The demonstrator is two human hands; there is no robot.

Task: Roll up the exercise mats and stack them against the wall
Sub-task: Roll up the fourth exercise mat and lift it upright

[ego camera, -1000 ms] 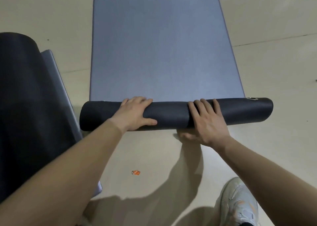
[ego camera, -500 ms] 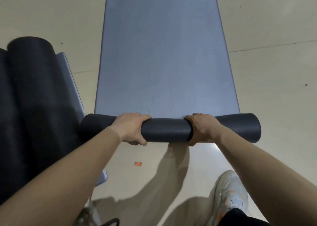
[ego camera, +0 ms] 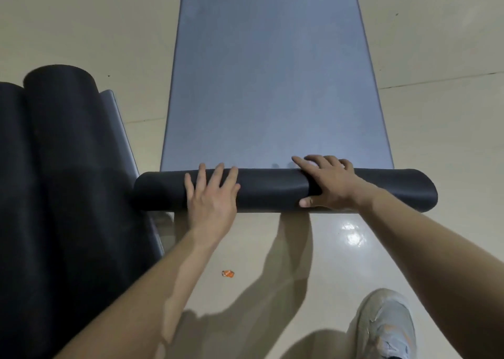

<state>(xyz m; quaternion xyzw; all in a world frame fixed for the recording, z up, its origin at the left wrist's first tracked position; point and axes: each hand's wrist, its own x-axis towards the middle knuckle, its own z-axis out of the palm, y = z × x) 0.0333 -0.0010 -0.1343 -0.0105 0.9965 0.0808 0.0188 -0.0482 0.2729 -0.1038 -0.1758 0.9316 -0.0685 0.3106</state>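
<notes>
A blue-grey exercise mat point(ego camera: 270, 80) lies flat on the floor, stretching away from me. Its near end is wound into a dark roll point(ego camera: 272, 189) lying crosswise. My left hand point(ego camera: 211, 197) rests flat on top of the roll's left half with fingers spread. My right hand point(ego camera: 330, 182) lies over the roll's right half, fingers reaching past its far side onto the flat mat, thumb on the near side. Two dark rolled mats point(ego camera: 57, 184) lie lengthwise at my left.
Under the rolled mats at left a grey mat edge point(ego camera: 120, 135) sticks out, close to the roll's left end. A small orange scrap point(ego camera: 228, 273) lies on the beige floor near me. My light shoe point(ego camera: 384, 326) is at lower right.
Half a second ago both hands were clenched around the roll; now they lie flat over its top with fingers stretched out. The roll has thickened and advanced along the mat.
</notes>
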